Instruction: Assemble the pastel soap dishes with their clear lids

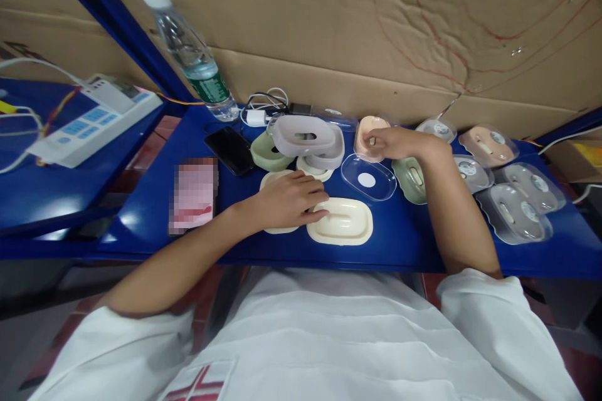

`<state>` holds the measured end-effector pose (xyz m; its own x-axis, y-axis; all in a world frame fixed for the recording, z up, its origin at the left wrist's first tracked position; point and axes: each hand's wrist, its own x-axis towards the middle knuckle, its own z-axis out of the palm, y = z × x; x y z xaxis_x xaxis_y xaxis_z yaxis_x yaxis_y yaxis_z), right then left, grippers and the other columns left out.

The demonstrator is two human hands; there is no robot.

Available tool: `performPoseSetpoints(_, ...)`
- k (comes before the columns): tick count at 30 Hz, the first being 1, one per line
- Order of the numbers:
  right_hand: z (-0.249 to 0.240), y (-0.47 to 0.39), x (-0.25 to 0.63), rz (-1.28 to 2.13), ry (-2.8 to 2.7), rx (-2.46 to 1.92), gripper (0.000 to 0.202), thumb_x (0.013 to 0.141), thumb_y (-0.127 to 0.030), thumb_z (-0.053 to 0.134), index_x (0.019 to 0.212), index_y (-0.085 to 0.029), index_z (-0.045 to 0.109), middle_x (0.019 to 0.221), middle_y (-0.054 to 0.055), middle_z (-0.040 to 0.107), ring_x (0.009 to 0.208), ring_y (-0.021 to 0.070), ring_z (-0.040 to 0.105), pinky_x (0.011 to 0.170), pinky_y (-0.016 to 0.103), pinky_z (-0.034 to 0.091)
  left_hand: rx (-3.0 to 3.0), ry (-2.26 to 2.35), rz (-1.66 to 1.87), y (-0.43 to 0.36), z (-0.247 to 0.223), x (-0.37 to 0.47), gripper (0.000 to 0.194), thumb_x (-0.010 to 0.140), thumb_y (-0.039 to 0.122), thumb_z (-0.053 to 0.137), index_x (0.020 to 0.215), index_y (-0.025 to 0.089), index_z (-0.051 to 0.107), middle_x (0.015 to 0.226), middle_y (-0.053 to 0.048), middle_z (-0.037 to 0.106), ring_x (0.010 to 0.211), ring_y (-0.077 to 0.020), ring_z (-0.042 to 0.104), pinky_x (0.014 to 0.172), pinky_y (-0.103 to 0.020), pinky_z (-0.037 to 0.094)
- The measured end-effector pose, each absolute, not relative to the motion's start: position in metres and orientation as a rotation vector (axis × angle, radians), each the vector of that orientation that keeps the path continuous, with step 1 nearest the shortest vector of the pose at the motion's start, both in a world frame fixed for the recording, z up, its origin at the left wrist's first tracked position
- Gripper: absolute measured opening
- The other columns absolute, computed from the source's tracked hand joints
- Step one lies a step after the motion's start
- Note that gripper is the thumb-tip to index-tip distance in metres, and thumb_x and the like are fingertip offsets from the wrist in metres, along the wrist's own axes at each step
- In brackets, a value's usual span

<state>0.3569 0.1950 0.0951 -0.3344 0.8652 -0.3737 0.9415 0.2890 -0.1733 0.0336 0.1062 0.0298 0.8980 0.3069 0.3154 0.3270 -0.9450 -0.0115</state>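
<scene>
My left hand (pixel 290 199) lies palm down, fingers stretched out, over one cream oval plastic soap dish piece (pixel 281 225). Its thumb and fingertips touch the left edge of a second cream piece (pixel 345 222), which has a raised bar in its middle. Further back, my right hand (pixel 399 141) has its fingers curled into a peach oval soap dish (pixel 365 149). Just in front of that dish is a clear oval lid (pixel 369 177) with a round white sticker. Part of a green dish (pixel 409 180) shows beside my right wrist.
Lilac dishes (pixel 301 135) are stacked by a green one (pixel 270 153). Several clear-lidded dishes (pixel 515 213) crowd the right. A black phone (pixel 230 149), a lit phone (pixel 194 194), a water bottle (pixel 200 69) and a white charger (pixel 256 117) stand left; cardboard (pixel 301 25) backs the blue table (pixel 399 250).
</scene>
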Motion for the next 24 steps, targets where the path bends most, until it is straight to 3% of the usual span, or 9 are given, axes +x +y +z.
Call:
performPoseSetpoints(5,0.085,0.196,0.346,-0.339,2.327,1.747,0.054,0.087,-0.043,0.081,0.133,-0.019,0.066,0.129,0.014,0.073,0.111,0.0293,0.069,0.086,0.033,0.051,-3.011,-0.502,-0.473,0.107,0.029,0.033,0.026,0.111,0.040,0.059,0.111,0.018,0.073,0.103,-0.006,0.077,0.097,-0.0229,0.072,0.088,-0.037,0.048)
performPoseSetpoints(10,0.087,0.201,0.353,-0.487,2.450,1.659,0.046,0.090,-0.057,0.077,0.120,-0.022,0.072,0.120,0.011,0.075,0.103,0.0271,0.070,0.088,0.034,0.052,-3.049,-0.530,-0.429,0.103,0.029,0.034,0.030,0.111,0.044,0.058,0.119,0.019,0.071,0.115,-0.008,0.075,0.106,-0.0239,0.071,0.095,-0.037,0.050)
performPoseSetpoints(16,0.087,0.193,0.344,-0.353,2.329,1.642,0.048,0.087,-0.036,0.077,0.132,-0.023,0.065,0.134,0.013,0.071,0.117,0.0315,0.068,0.092,0.036,0.051,-3.102,-0.448,-0.375,0.096,0.028,0.039,0.027,0.108,0.042,0.062,0.118,0.019,0.072,0.124,-0.010,0.071,0.111,-0.0268,0.069,0.102,-0.041,0.050)
performPoseSetpoints(21,0.087,0.188,0.330,-0.289,2.315,1.758,0.052,0.091,-0.045,0.076,0.134,-0.020,0.060,0.135,0.017,0.067,0.109,0.0312,0.069,0.091,0.037,0.051,-3.094,-0.464,-0.361,0.096,0.025,0.039,0.024,0.109,0.039,0.059,0.114,0.019,0.072,0.117,-0.009,0.072,0.103,-0.0250,0.068,0.098,-0.041,0.049)
performPoseSetpoints(24,0.091,0.192,0.335,-0.380,2.414,1.703,0.038,0.104,-0.050,0.060,0.123,-0.018,0.067,0.125,0.016,0.072,0.106,0.0289,0.069,0.093,0.037,0.051,-3.088,-0.481,-0.366,0.098,0.023,0.039,0.023,0.109,0.038,0.058,0.113,0.020,0.071,0.113,-0.008,0.072,0.101,-0.0239,0.068,0.098,-0.040,0.048)
